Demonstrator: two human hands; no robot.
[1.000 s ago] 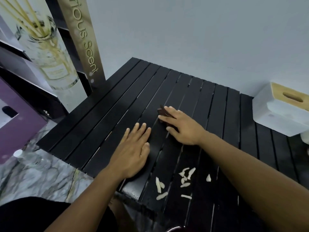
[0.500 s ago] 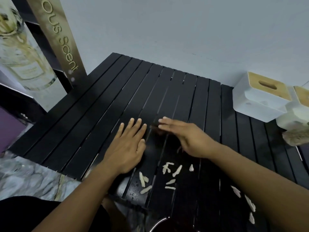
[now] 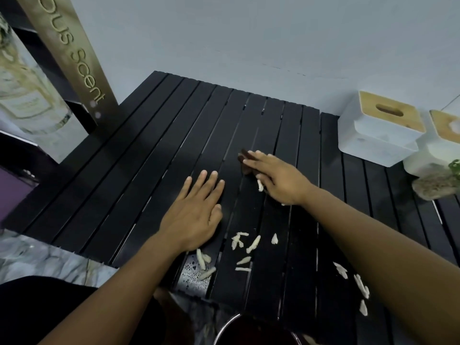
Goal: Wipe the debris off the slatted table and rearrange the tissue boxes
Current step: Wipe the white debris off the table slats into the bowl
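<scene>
The black slatted table [image 3: 149, 170] fills the middle of the view. My left hand [image 3: 196, 215] lies flat on it, fingers spread, holding nothing. Just right of it and farther back, my right hand [image 3: 281, 180] presses a small dark cloth [image 3: 245, 158] against the slats; only the cloth's far end shows past my fingertips. One pale scrap [image 3: 260, 185] lies against that hand. Several pale debris pieces [image 3: 252, 245] are scattered near the front edge, with more debris [image 3: 361, 285] by my right forearm. A white tissue box [image 3: 378, 130] with a wooden lid stands at the back right, and a second tissue box [image 3: 445, 135] stands beside it.
A mossy stone-like ornament [image 3: 433, 183] sits in front of the second box. A tall printed scent display [image 3: 74, 58] leans at the table's back left corner. A round metal-rimmed bowl [image 3: 224, 329] sits below the front edge. Marbled floor [image 3: 37, 257] shows at the left.
My right hand has slid the dark cloth a little away from me, past my left fingertips. A pale scrap now lies beside it. My left hand stays flat in place.
</scene>
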